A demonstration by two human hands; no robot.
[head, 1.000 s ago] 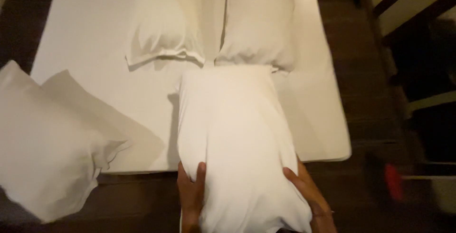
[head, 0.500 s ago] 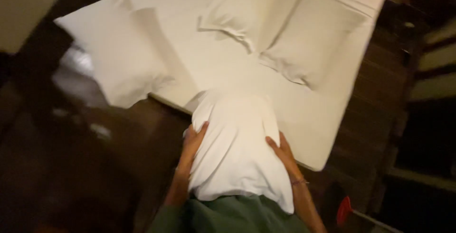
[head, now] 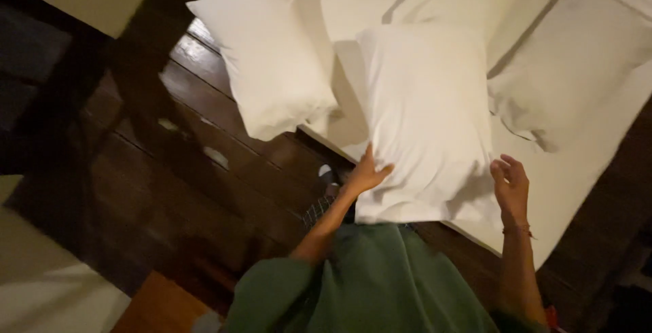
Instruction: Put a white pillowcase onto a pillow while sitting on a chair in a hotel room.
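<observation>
the white pillow [head: 424,122] has come up off the bed since a moment ago: then it lay pressed flat under both palms at the mattress edge, now it stands lifted and turned, its long side upright in front of the person. the view has also swung, so the bed runs slantwise now. to my eye the pillow is between a plumping and a setting down, though that is only a reading of how it hangs

the left hand [head: 367,173] has its fingers [head: 379,170] closed on the pillow's lower left edge, thumb over the cloth, pinching it. the right hand [head: 511,185] is at the lower right corner with its fingers [head: 506,166] spread and curled, just beside the cloth; whether they touch it i cannot tell

the pillow is a plump soft rectangle in smooth white cotton, creased where it is pinched. above and left of the left hand a second pillow [head: 268,68] overhangs the bed's corner. above the right hand a flatter pillow [head: 564,81] lies on the white sheet [head: 577,190]. below and left of the fingers is a dark plank floor [head: 176,170], glossy in patches, and the person's green sleeves [head: 380,285]
</observation>
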